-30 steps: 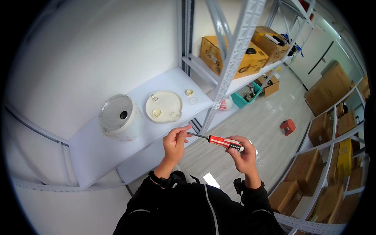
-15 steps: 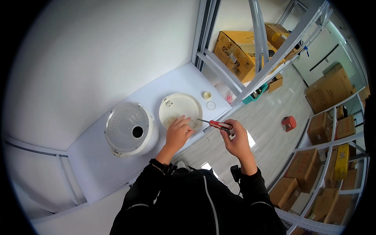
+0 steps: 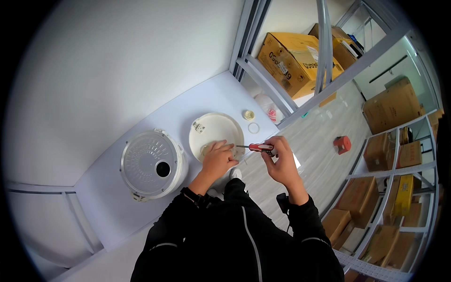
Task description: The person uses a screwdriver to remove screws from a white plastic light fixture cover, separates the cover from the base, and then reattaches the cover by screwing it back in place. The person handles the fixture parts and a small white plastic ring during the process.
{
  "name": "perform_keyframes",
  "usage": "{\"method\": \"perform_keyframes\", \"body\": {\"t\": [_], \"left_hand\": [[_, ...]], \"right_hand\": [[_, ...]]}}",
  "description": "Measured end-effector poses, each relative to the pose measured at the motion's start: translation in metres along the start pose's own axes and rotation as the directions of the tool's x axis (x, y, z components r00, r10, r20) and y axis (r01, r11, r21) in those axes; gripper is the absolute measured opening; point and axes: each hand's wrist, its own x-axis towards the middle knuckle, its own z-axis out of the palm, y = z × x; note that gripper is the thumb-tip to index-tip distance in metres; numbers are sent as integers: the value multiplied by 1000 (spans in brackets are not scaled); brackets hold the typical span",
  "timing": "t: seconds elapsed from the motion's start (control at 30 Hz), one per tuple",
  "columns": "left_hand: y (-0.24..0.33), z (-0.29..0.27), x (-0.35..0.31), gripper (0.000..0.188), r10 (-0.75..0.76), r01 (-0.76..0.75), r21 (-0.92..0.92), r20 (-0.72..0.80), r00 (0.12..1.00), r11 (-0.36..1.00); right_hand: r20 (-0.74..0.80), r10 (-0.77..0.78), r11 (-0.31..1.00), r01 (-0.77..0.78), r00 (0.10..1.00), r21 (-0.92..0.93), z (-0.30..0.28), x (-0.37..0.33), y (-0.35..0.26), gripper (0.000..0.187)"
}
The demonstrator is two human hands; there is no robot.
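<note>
A round white lid [image 3: 209,124] lies inner side up on the table, a small metal bracket near its far left rim. My left hand [image 3: 217,160] rests over its near part, fingers spread across the inside and rim. In my right hand [image 3: 283,163] is a red-and-black screwdriver [image 3: 258,147], gripped by the handle. Its shaft points left, with the tip at the lid's right rim beside my left fingertips; whether it touches a screw is too small to tell. To the left stands a white rice-cooker-like body [image 3: 145,164], its metal-topped cover having one dark round hole.
Beyond the lid are a small cream cap [image 3: 248,114] and a thin pale ring [image 3: 253,128] on the white table [image 3: 109,207]. Yellow cartons [image 3: 291,61] sit behind a metal frame at far right. A red stool [image 3: 342,144] stands on the floor near shelves of boxes [image 3: 359,199].
The screwdriver now lies more level, and its tip has shifted slightly left and down toward my left fingers. My left fingers have drawn closer together on the lid. My view has shifted slightly.
</note>
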Motion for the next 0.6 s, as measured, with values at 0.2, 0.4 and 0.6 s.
{"method": "perform_keyframes", "body": {"t": [0.2,0.4,0.6], "left_hand": [[0,5,4,28,-26,26,27,7,1000,999],[0,7,8,27,-30,31,55,-24,999,998],[-1,6,10,26,-32,33,11,-31,999,999]], "right_hand": [[107,-1,1000,0,994,11,0,13,5,38],[150,-31,999,25,988,41,1,21,7,39],[157,-46,998,39,987,49,6,25,10,39]]}}
